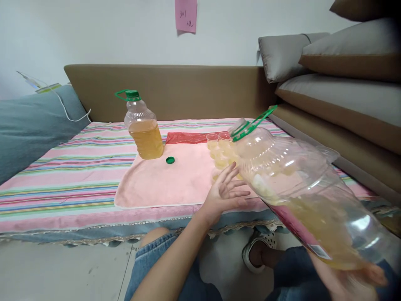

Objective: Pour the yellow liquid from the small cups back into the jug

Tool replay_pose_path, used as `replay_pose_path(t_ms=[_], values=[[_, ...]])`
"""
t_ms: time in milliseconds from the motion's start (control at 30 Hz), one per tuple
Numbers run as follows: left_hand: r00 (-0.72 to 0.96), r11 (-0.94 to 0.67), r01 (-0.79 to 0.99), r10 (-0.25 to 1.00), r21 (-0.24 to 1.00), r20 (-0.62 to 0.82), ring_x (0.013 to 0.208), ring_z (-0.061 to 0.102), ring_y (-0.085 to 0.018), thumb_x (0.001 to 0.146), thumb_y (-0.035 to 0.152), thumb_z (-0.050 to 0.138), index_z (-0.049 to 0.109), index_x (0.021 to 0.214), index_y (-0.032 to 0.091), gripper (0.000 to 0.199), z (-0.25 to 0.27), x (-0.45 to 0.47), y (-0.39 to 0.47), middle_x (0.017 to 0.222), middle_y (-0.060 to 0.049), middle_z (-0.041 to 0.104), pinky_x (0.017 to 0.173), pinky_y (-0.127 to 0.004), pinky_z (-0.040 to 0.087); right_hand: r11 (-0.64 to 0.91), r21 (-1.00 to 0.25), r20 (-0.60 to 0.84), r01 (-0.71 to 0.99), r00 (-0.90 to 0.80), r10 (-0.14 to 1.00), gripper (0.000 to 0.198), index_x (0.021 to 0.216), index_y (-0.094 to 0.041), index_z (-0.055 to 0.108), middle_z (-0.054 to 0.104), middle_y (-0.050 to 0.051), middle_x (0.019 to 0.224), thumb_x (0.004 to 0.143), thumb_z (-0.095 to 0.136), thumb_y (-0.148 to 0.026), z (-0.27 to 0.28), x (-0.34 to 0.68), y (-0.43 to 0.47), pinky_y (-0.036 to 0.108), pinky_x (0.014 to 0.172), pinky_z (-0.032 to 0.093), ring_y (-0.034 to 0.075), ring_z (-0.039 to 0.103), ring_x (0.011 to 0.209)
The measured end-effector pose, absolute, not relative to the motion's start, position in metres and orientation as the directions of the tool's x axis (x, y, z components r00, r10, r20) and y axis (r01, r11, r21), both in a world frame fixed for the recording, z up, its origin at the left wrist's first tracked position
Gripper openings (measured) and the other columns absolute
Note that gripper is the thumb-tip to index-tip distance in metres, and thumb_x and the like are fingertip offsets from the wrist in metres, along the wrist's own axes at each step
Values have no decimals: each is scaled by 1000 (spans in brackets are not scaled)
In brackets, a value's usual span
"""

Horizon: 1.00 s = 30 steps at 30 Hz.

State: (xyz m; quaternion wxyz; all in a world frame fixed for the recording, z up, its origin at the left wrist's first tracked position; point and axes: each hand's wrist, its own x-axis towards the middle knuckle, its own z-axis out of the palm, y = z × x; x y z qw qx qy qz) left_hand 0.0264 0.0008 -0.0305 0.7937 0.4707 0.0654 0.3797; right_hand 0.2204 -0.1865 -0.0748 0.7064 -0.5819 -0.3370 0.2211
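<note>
Two bottles (146, 136) (300, 175), one loose cap (170, 160), two hands (223, 193) (347, 281), one pink note (186, 16).

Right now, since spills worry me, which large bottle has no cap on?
The tilted bottle in the right hand: its mouth is bare, whereas the standing bottle wears a green cap.

- My one camera sits on my head, looking forward and down past my knee (156, 236).
- It faces the wall (125, 33) across the striped cover (78, 175).
- The bottle (300, 179) looms close at right; my hands (227, 190) are near too.
</note>
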Motion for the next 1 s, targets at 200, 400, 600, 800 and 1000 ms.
replay_pose_path(t_ms=[200,400,600,800,1000], values=[[571,94,-607,742,789,351,148,32,-32,54,38,94,58,135,25,90,-18,8,3,157,-11,42,117,-41,35,370,-856,55,-361,648,760,108,146,-36,48,58,9,135,53,79,-80,-83,170,-142,65,100,46,39,53,125],[586,166,-515,784,841,204,138,46,-40,37,53,96,52,141,23,117,-17,-17,4,143,-15,58,112,-49,43,475,-805,239,-356,538,808,122,155,-36,29,37,10,154,54,92,-63,-68,108,-100,58,111,41,38,39,139],[466,144,-518,874,843,137,123,60,-43,39,63,90,71,111,15,89,-12,-57,12,107,-15,75,105,-52,49,497,-808,384,-316,357,851,135,158,-32,14,30,14,157,54,96,-56,-52,73,-70,53,113,41,36,32,144],[-24,-178,-523,981,833,194,115,65,-38,38,60,89,67,110,20,86,-3,-94,34,105,-11,74,99,-47,54,484,-834,379,-265,363,851,132,159,-35,10,24,14,160,60,96,-48,-52,78,-69,52,122,24,31,25,148],[-388,-439,-179,854,881,347,126,58,-29,49,41,90,37,137,22,105,-11,-122,72,138,-14,55,107,-44,47,468,-855,300,-222,526,796,110,156,-34,21,32,17,155,72,91,-35,-73,119,-97,62,119,18,32,34,144]])
